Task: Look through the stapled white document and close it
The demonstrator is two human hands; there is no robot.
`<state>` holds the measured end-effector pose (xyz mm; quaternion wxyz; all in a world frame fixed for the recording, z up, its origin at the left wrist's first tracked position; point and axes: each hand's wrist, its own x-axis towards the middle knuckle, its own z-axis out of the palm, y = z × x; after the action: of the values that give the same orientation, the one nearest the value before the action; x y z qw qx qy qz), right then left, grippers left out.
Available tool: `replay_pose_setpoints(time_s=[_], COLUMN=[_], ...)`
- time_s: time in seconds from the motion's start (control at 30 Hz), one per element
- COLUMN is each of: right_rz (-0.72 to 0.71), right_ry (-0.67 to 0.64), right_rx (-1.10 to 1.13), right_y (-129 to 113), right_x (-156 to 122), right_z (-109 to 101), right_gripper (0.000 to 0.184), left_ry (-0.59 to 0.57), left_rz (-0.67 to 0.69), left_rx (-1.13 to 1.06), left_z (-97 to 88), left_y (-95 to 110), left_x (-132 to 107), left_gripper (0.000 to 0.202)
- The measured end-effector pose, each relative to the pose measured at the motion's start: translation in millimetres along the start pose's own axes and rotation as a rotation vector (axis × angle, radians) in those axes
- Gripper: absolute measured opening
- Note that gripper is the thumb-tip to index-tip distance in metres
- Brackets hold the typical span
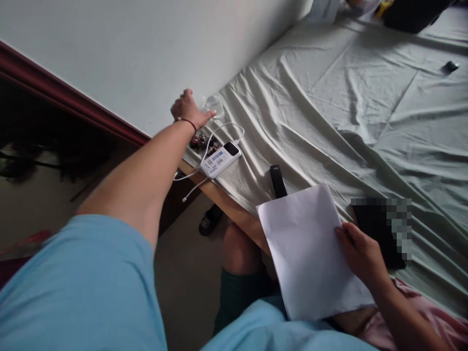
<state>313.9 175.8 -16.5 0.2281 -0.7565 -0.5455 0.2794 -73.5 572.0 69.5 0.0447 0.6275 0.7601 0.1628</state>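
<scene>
My left hand [188, 109] reaches far out to the bed's corner by the wall, fingers around something clear and plastic-like [214, 103] that I cannot make out. Just below it lie small dark objects [199, 142] and a white power bank [220, 160] with white cables [223, 129]. My right hand [360, 251] holds a blank white sheet of paper [307, 253] over my lap, thumb on top of its right edge.
A pale green bedsheet [347, 97] covers the bed. A black slim object [278, 180] lies near the paper, a dark flat device [378, 229] beside my right hand. Dark items [413, 13] sit at the far end. A sandal [209, 220] is on the floor.
</scene>
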Motion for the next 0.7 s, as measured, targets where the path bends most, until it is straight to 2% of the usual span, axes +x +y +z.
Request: replay_pose_setpoints(time_s=[0.47, 0.7], right_rz=[0.065, 0.076], right_ry=[-0.05, -0.065], right_rx=[0.01, 0.021], right_y=[-2.9, 5.7], right_x=[4.4, 2.8], right_z=[-5.0, -3.7], right_gripper=[0.039, 0.039], left_ry=[-0.175, -0.157], left_rz=[0.062, 0.073], left_rx=[0.215, 0.198], left_z=[18.6, 39.1], left_y=[14.5, 9.2], left_x=[39.9, 55.6], left_gripper=[0.13, 0.135])
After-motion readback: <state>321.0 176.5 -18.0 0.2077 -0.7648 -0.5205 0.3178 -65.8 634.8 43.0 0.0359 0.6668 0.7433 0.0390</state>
